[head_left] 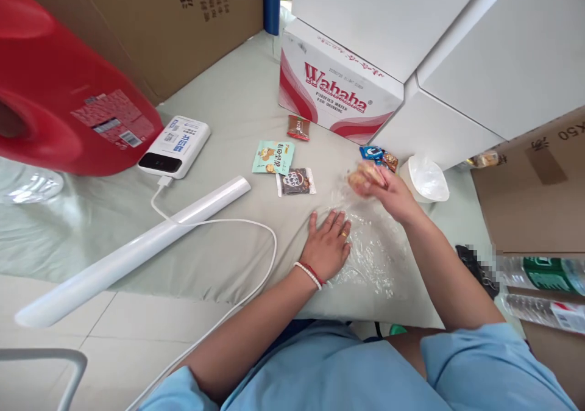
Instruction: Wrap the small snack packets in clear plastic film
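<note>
My left hand [327, 244] lies flat, fingers spread, on the edge of a crinkled sheet of clear plastic film [372, 253] spread on the pale green cloth [237, 106]. My right hand [388, 192] hovers above the far side of the film, fingers closed on a tan round snack [362, 175]. Just beyond it lie a blue wrapped packet [371, 152] and a brown one [390, 161].
A long white roll [132, 250] lies diagonally at left, beside a white power bank [174, 146] with a cable [269, 240]. Three snack packets [273, 157] [296, 181] [298, 127], a Wahaha carton [338, 91], a white cup [424, 178], a red jug [68, 94] and bottles [543, 274] surround the spot.
</note>
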`<state>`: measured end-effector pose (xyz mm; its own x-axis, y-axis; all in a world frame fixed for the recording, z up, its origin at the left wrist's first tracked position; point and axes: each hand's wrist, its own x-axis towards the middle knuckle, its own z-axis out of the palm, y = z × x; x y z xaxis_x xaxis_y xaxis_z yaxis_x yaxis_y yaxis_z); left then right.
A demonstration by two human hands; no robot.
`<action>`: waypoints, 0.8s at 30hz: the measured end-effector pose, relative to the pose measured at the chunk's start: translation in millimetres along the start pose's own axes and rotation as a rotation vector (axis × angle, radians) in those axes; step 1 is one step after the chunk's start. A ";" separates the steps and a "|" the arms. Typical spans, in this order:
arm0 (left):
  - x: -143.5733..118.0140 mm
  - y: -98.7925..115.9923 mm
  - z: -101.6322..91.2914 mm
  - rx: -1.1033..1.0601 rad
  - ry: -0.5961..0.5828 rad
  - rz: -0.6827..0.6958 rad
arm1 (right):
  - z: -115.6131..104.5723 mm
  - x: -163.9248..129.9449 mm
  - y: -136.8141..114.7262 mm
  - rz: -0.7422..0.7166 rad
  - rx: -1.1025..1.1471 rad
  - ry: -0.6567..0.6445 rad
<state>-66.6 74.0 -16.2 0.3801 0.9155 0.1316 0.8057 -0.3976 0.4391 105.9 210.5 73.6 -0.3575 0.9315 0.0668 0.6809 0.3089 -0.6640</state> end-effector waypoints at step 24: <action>-0.8 0.4 1.4 0.155 -0.089 0.015 | -5.7 -144.6 32.8 -0.036 -0.184 -0.087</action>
<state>-65.9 73.0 -17.4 0.4256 0.9032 0.0551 0.8573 -0.4220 0.2948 183.6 87.1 46.4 -0.4324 0.9015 0.0185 0.7690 0.3795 -0.5145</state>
